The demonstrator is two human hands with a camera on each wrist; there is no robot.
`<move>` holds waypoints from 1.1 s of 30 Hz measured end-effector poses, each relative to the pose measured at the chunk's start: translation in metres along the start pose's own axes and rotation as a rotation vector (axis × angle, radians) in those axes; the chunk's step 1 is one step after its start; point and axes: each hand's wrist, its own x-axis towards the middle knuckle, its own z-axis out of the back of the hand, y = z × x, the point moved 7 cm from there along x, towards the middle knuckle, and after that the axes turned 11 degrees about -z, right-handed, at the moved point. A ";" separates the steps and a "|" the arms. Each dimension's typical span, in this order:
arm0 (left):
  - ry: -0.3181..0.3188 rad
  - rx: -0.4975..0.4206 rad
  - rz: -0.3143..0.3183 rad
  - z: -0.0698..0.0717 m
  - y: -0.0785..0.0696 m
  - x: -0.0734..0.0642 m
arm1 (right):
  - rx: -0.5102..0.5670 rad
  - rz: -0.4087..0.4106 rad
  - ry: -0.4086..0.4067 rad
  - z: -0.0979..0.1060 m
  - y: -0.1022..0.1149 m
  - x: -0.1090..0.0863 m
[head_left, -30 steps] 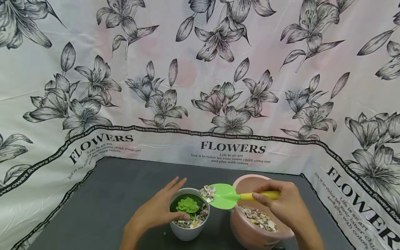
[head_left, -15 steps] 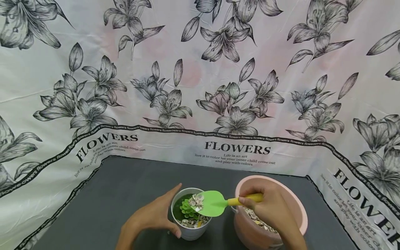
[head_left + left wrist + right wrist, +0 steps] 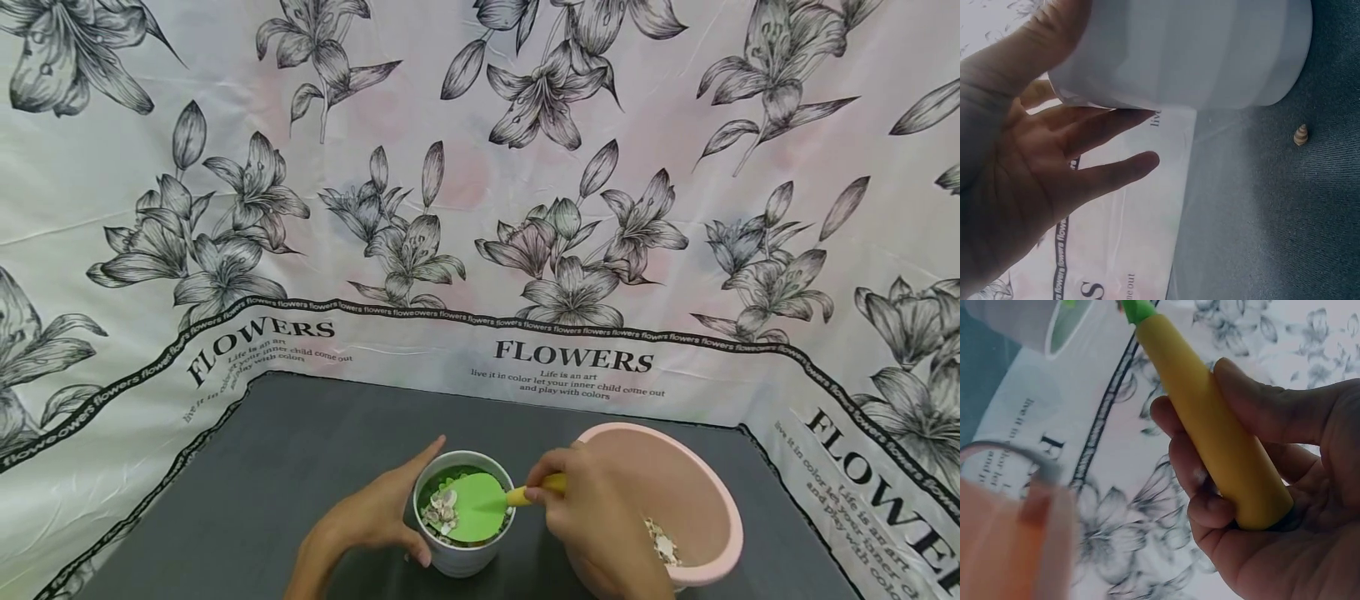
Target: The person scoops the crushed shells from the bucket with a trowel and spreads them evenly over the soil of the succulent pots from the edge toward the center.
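Observation:
A white flowerpot (image 3: pixel 459 560) with a green succulent in it stands on the dark table. My left hand (image 3: pixel 378 510) lies against the pot's left side, thumb in front and fingers spread along the far side. In the left wrist view the thumb (image 3: pixel 1035 44) overlaps the pot wall and the fingers stretch out straight. My right hand (image 3: pixel 600 517) grips the yellow handle (image 3: pixel 1216 425) of a toy trowel. Over the pot's mouth, the green trowel blade (image 3: pixel 480 508) covers most of the plant. Small shells (image 3: pixel 441 512) lie at its tip, inside the pot's rim.
A pink tub (image 3: pixel 697 492) with shells in its bottom stands to the right, partly behind my right hand. On the dark tabletop (image 3: pixel 315 442), one small spiral shell (image 3: pixel 1300 135) lies near the white pot. Flower-printed cloth (image 3: pixel 420 358) surrounds the table's back and sides.
The trowel has moved left from the pot's right rim to over its middle, carrying shells. My right hand followed with it. My left hand has settled closer around the pot's side.

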 end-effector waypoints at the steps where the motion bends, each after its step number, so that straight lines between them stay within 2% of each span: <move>1: -0.004 0.006 0.000 0.000 0.001 0.000 | -0.016 0.021 -0.019 -0.001 0.005 -0.002; 4: -0.017 0.021 0.007 0.002 0.002 0.000 | -0.072 0.102 -0.096 -0.003 0.021 -0.007; 10: -0.007 0.050 0.017 0.006 0.001 -0.001 | -0.200 0.334 -0.269 -0.006 0.046 -0.016; 13: -0.001 0.039 0.015 0.005 0.002 -0.001 | -0.238 0.392 -0.301 -0.007 0.052 -0.019; 24: -0.046 0.019 0.055 0.004 0.002 -0.001 | -0.251 0.557 -0.411 -0.001 0.064 -0.027; 29: -0.047 -0.004 0.073 0.002 0.002 0.001 | -0.235 0.580 -0.430 0.005 0.065 -0.030; 33: -0.033 0.004 0.077 0.001 0.002 0.001 | -0.210 0.561 -0.423 0.012 0.061 -0.030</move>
